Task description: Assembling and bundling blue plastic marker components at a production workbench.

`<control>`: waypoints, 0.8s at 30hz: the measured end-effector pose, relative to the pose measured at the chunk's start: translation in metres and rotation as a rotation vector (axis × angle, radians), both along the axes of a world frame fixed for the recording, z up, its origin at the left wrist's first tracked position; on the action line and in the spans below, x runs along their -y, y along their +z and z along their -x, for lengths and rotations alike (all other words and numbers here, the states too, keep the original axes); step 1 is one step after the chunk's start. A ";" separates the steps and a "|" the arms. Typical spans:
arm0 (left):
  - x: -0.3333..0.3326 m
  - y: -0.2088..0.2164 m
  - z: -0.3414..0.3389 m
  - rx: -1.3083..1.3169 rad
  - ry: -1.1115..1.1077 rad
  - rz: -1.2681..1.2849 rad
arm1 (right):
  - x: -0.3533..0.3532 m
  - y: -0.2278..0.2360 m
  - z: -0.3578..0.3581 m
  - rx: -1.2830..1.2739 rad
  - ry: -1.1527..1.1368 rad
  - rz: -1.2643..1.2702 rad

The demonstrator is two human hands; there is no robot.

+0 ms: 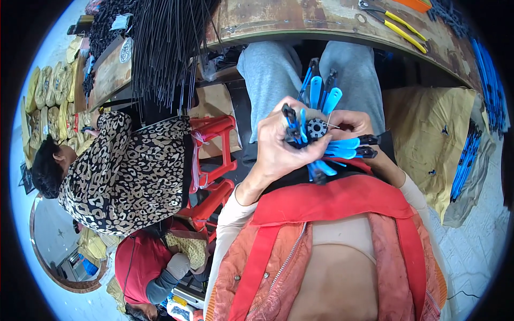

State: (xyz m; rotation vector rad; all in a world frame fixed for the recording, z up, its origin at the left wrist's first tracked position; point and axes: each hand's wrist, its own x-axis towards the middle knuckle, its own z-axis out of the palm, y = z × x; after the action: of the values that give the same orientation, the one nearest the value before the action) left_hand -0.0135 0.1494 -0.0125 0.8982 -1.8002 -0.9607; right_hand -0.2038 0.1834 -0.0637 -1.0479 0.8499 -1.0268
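Note:
In front of my lap, my left hand [286, 142] is closed around a round black slotted hub [316, 128]. Blue paddle-shaped strips [332, 100] with black clip-like ends [369, 140] fan out around the hub on several sides. My right hand [354, 122] is closed at the hub's right side, its fingertips pinched together. A thin, pale wire-like piece [332, 125] shows between those fingertips and the hub. Part of the hub's underside is hidden by my left fingers.
A wooden bench [278, 18] holds yellow-handled pliers [405, 33] and a hanging bundle of long black rods [168, 48]. Blue strips [466, 160] lie on brown paper [428, 139] at right. Red stools [214, 155] and two people sit at left.

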 end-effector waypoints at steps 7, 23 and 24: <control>0.013 0.000 -0.008 -0.191 -0.237 -0.605 | 0.001 0.025 0.031 -0.582 0.166 0.349; 0.019 -0.015 -0.004 -0.258 -0.013 -0.586 | 0.157 0.014 0.190 -1.394 -0.176 0.860; 0.022 -0.016 -0.005 -0.180 -0.064 -0.549 | 0.153 0.019 0.184 -1.385 -0.165 0.863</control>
State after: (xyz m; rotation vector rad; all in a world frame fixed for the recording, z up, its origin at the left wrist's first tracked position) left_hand -0.0083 0.1270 -0.0283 1.0447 -1.4379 -1.5681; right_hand -0.3878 0.0309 -0.0448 -2.5739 1.6395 -0.6787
